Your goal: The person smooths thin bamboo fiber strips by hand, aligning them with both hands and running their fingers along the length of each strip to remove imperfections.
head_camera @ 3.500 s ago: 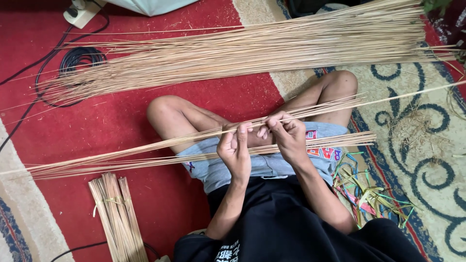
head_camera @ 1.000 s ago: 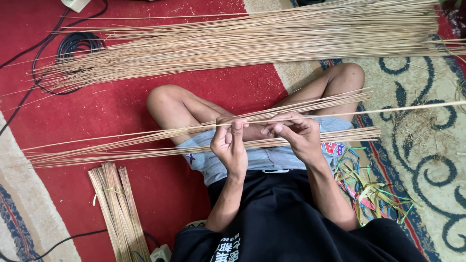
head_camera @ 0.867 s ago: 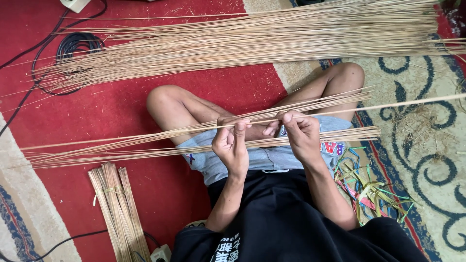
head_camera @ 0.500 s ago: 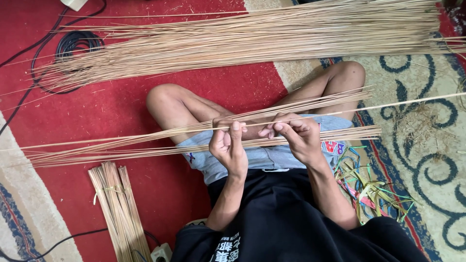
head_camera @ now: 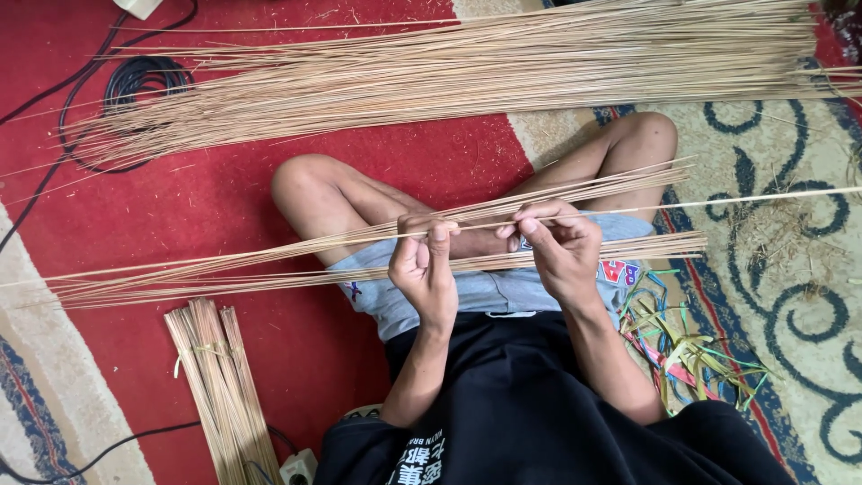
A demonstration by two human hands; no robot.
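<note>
At the frame's centre, the left hand (head_camera: 424,269) and right hand (head_camera: 558,244) each have fingers pinched together on one thin stick (head_camera: 718,199) that runs out to the right edge. One loose sheaf of sticks (head_camera: 224,274) lies across the lap below it. One large pile of sticks (head_camera: 467,72) spans the top, one tied bundle (head_camera: 220,386) sits lower left, and coloured strips (head_camera: 691,359) lie lower right on the carpet (head_camera: 206,198).
</note>
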